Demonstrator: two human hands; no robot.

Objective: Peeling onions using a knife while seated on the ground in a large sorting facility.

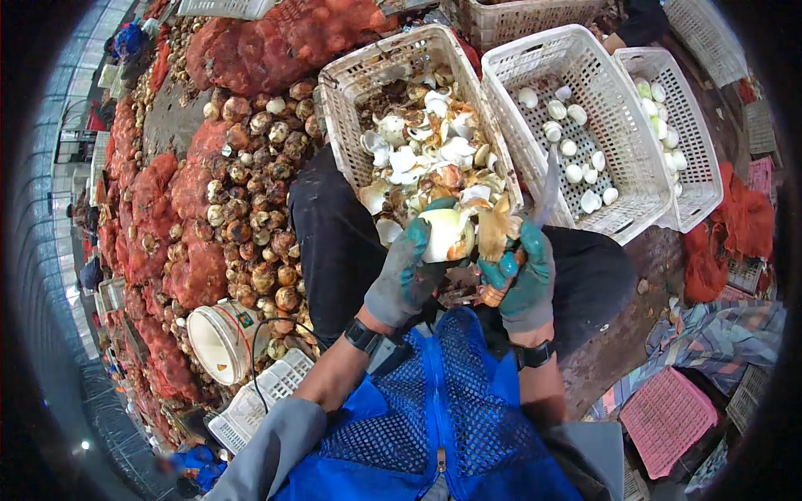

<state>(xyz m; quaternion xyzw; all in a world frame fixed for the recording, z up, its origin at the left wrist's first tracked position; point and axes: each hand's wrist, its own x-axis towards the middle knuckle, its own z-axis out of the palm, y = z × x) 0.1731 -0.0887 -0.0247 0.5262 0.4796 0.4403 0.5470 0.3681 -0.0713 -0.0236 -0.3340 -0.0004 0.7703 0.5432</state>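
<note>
In my gloved left hand (399,280) is a partly peeled onion (443,235), its pale flesh showing. My gloved right hand (528,275) is closed around a knife (549,185), with the blade pointing up and away from me. A strip of dry brown skin (494,230) hangs between the onion and my right hand. Just beyond both hands stands a white crate (338,125) holding onion skins and scraps. To its right, a second white crate (622,125) contains several peeled white onions (574,173).
Unpeeled onions (259,221) are heaped at my left, beside red mesh sacks (150,209). A white bucket (219,342) lies tipped near my left knee. Another crate (706,179) with peeled onions stands far right. A pink basket (668,422) is at lower right.
</note>
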